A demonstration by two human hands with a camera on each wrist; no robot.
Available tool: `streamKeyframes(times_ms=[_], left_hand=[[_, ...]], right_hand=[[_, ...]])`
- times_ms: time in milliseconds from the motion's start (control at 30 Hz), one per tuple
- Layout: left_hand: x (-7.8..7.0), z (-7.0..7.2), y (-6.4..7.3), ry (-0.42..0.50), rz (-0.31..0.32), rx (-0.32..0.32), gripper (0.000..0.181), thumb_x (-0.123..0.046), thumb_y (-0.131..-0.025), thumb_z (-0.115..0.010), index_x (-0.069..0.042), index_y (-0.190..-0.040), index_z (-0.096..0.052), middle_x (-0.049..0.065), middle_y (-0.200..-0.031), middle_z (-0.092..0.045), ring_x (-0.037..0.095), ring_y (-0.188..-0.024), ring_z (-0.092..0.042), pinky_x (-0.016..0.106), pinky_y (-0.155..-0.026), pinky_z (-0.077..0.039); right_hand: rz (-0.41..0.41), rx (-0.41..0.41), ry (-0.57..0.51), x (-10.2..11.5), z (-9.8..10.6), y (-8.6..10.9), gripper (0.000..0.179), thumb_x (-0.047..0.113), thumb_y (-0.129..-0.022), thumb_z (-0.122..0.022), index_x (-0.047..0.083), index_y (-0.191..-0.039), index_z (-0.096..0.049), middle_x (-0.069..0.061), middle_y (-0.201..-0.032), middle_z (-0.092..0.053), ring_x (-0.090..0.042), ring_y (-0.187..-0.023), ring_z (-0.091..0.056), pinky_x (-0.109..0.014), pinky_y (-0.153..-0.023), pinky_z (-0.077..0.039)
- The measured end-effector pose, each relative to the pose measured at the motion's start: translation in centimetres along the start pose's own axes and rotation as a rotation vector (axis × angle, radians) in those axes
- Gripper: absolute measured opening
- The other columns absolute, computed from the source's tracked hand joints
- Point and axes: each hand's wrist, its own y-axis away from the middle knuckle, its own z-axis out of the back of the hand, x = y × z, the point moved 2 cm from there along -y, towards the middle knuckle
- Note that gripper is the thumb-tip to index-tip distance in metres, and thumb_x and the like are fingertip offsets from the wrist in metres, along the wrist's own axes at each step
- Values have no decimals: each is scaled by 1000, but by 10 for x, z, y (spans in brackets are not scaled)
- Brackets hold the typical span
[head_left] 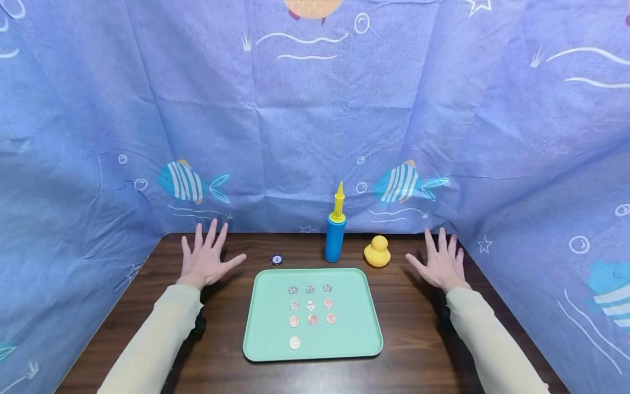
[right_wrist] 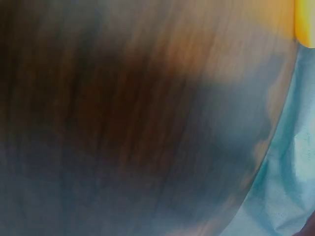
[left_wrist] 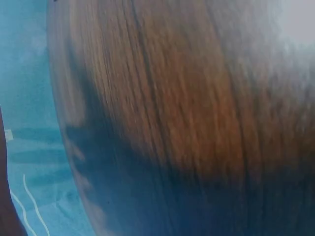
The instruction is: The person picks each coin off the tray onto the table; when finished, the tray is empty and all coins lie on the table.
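In the head view my left hand (head_left: 204,264) is held with spread fingers above the left side of the table. My right hand (head_left: 444,265) mirrors it on the right; both are free of objects. Between them lies a mint-green tray (head_left: 356,334) bearing several coins (head_left: 310,305), silver-coloured and copper-coloured, set out in rows of three with a single pale one at the front. The yellow rubber duck (head_left: 378,253) is nearest my right hand. A dark poker chip (head_left: 276,259) lies to the right of my left hand. Behind the tray stands a blue-and-yellow hand pump (head_left: 335,238).
The dark wooden table (head_left: 221,350) carries everything. A blue sea-patterned cloth (head_left: 305,137) hangs along its back and both sides. Hand shadows fall on the wood in the left and right wrist views, where a yellow piece of the duck (right_wrist: 306,22) shows at the right wrist view's corner.
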Motion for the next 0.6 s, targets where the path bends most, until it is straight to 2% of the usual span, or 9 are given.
streamKeyframes(times_ms=[133,267,367,467,600], left_hand=[[-4,-2,3,92,1,41,110,-87,-92,-44,-20,-171,-8,17,-176,4,51,-157,15,81,-115,9],[-12,1,10,224,-8,105,103,-81,-96,-47,-19,-171,-12,22,-175,0,53,-158,5,79,-118,-4],[-21,2,18,322,-18,168,99,-78,-98,-47,-18,-170,-17,22,-174,-13,51,-158,-12,76,-118,-19],[-28,0,27,417,-32,216,94,-74,-100,-49,-16,-169,-23,22,-167,-33,47,-152,-33,72,-115,-32],[-35,-6,40,507,-61,266,87,-67,-102,-54,-11,-165,-33,23,-153,-53,43,-142,-49,65,-112,-41]], right_hand=[[51,-11,-77,3,1,3,101,72,-99,-53,7,-168,-18,-34,-170,-12,-62,-153,-10,-78,-116,-15],[141,-34,-181,18,4,6,93,64,-101,-58,5,-166,-27,-30,-169,-22,-55,-154,-20,-73,-118,-23],[208,-48,-254,36,7,10,84,56,-102,-63,6,-164,-35,-27,-168,-28,-51,-153,-27,-71,-117,-29],[276,-51,-315,58,8,16,78,50,-101,-67,6,-161,-42,-23,-167,-32,-47,-152,-32,-69,-116,-32],[374,-34,-340,89,7,26,75,46,-101,-70,4,-158,-45,-21,-165,-39,-44,-149,-38,-65,-116,-35]])
